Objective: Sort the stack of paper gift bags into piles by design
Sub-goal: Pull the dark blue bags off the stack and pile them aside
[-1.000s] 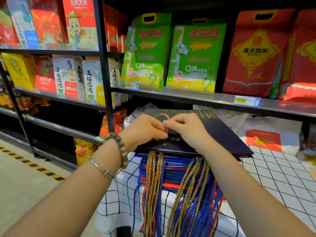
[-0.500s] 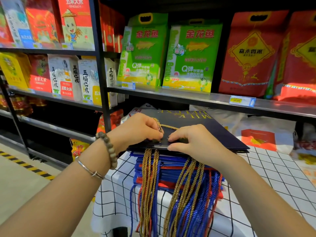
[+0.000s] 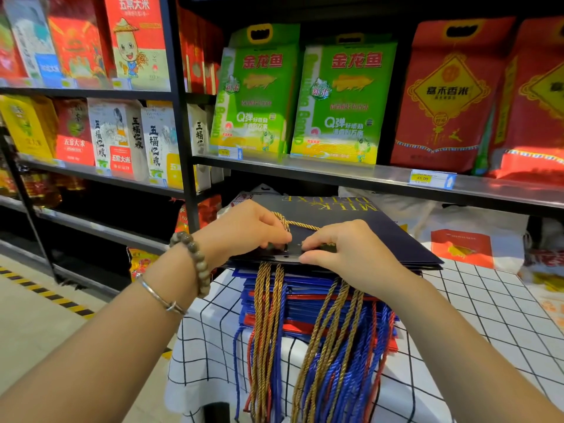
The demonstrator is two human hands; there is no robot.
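A tall stack of flat paper gift bags (image 3: 308, 303) lies on a table with a white grid-patterned cloth (image 3: 476, 303). The top bag (image 3: 366, 227) is dark navy with gold lettering; blue and red bags lie beneath it. Gold, blue and red cord handles (image 3: 329, 346) hang over the front of the stack. My left hand (image 3: 247, 230) pinches the gold cord handle (image 3: 300, 223) of the top bag at its near edge. My right hand (image 3: 341, 248) pinches the near edge of that bag, fingers on top and thumb under it.
Black store shelves stand right behind the table, with green rice bags (image 3: 341, 102) and red rice bags (image 3: 448, 96) above the stack. A white bag with a red label (image 3: 464, 245) lies at the table's back right. An aisle floor with yellow-black tape (image 3: 45, 293) runs to the left.
My right hand let go of the cord and dropped to the top bag's near edge. My left hand kept the gold cord, which now lies stretched across the bag.
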